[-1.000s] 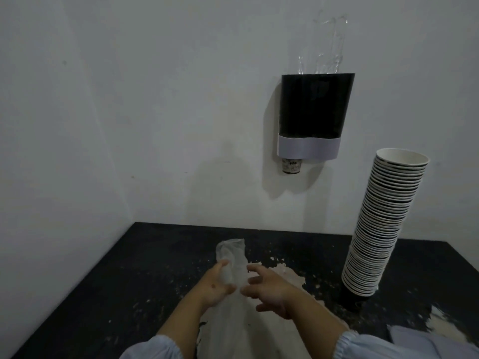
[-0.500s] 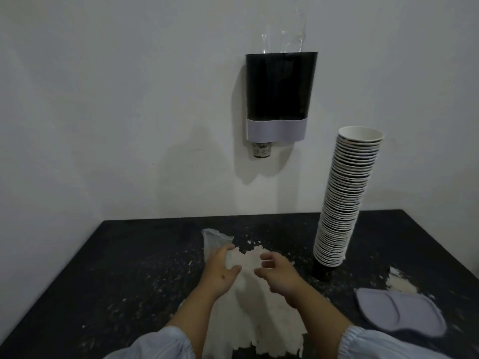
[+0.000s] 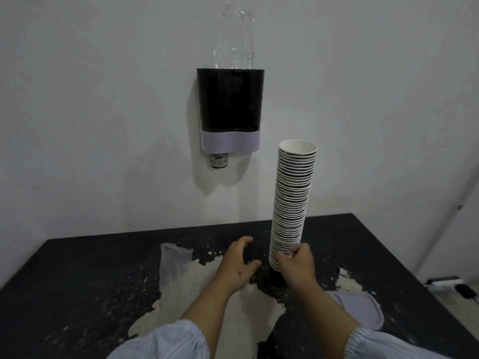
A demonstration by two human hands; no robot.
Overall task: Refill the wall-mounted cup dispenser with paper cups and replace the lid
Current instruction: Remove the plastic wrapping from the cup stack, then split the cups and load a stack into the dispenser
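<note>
A black cup dispenser [image 3: 230, 99] with a grey lower band hangs on the wall, one cup bottom [image 3: 218, 160] poking out below and clear plastic [image 3: 237, 40] sticking out of its open top. A tall stack of paper cups [image 3: 293, 203] stands on the black table [image 3: 77, 281]. My right hand [image 3: 298, 265] grips the stack near its base. My left hand [image 3: 239, 265] hovers open just left of the stack. The grey lid [image 3: 363, 310] lies on the table behind my right forearm. An empty clear plastic sleeve [image 3: 175, 265] lies at the left.
The table's surface is worn, with pale peeled patches around my arms. A white power strip [image 3: 445, 283] lies on the floor at the right, past the table's edge. The wall runs close behind the table.
Both hands have let go of the plastic sleeve and moved right to the cup stack. My right hand has closed on the stack's base. The camera has turned rightward.
</note>
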